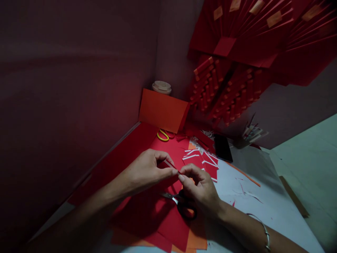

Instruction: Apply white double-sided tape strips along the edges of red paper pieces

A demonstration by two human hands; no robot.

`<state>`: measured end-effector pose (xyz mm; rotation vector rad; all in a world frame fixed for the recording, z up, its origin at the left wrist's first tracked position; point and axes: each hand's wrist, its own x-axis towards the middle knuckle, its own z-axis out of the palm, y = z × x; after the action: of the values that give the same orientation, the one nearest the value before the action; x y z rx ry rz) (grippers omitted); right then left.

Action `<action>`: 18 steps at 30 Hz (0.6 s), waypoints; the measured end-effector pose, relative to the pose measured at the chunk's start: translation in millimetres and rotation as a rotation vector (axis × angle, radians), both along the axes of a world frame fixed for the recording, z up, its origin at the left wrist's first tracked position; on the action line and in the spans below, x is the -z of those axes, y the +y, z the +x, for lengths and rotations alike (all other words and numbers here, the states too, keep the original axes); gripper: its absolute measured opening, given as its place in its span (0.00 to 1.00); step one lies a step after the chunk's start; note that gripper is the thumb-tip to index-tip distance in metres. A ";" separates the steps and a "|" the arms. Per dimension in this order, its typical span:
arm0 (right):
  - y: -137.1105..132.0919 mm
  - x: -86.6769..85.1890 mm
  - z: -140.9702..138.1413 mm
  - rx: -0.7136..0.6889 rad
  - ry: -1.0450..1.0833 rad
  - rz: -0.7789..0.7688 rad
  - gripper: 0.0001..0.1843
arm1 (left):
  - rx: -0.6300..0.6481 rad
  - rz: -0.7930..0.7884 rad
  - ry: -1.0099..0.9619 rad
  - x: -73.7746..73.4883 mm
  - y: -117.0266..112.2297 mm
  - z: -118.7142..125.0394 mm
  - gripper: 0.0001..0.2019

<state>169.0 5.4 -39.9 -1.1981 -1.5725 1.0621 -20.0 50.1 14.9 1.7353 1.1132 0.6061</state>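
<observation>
My left hand [151, 168] and my right hand [200, 188] meet over sheets of red paper [158, 214]. Both pinch a thin rolled red paper strip [172, 166] between fingertips and thumbs. Black-handled scissors [181, 205] lie on the red paper just under my right hand. A pile of small red pieces with white edges [202, 161] sits just beyond the hands.
Yellow-handled scissors [163, 135] lie near a folded orange-red card [163, 110] in the corner, with a lidded jar [161, 87] behind it. A black phone [223, 147] lies on the white sheet [263, 196]. A large red paper decoration [237, 70] leans on the right wall. Orange paper [197, 239] lies at the front.
</observation>
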 end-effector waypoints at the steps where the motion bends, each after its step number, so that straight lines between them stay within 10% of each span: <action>1: -0.2 -0.7 0.0 -0.011 -0.009 0.011 0.04 | 0.021 -0.017 -0.002 -0.1 -1.1 -0.1 0.09; 18: 2.5 1.5 1.0 -0.007 0.195 -0.127 0.06 | -0.069 -0.184 -0.170 2.7 -0.4 3.4 0.08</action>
<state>170.1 7.9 -41.5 -1.1362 -1.3772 1.2592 -16.7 49.8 12.2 1.4652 1.0771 0.6593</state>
